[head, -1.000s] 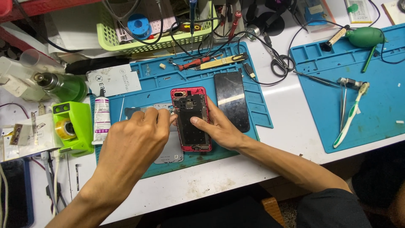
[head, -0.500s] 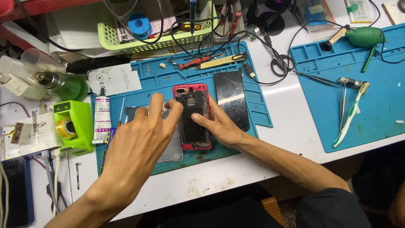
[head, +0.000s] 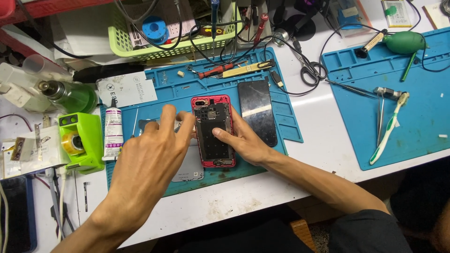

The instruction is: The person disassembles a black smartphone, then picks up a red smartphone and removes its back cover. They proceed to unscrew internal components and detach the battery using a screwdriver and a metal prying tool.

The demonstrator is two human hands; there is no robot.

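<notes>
Two hands (head: 159, 140) steady a red opened phone (head: 213, 131); green basket (head: 126, 44) holds cables.

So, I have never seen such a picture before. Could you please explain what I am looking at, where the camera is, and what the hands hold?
The camera sits on the person's head and looks down, so both arms enter from the bottom edge. There is no machine here, only two bare hands.

They work on a blue mat that lies on a white table. In the middle lies an opened red phone, its inner parts showing. The right hand rests on it, one finger pressing its dark inside. The left hand touches the phone's left edge with its fingers; neither hand grips a tool.

Beside the phone lies a separate black screen panel. Further left stand a white glue tube and a green tape dispenser. At the right is a second blue mat with a toothbrush and tweezers.
</notes>
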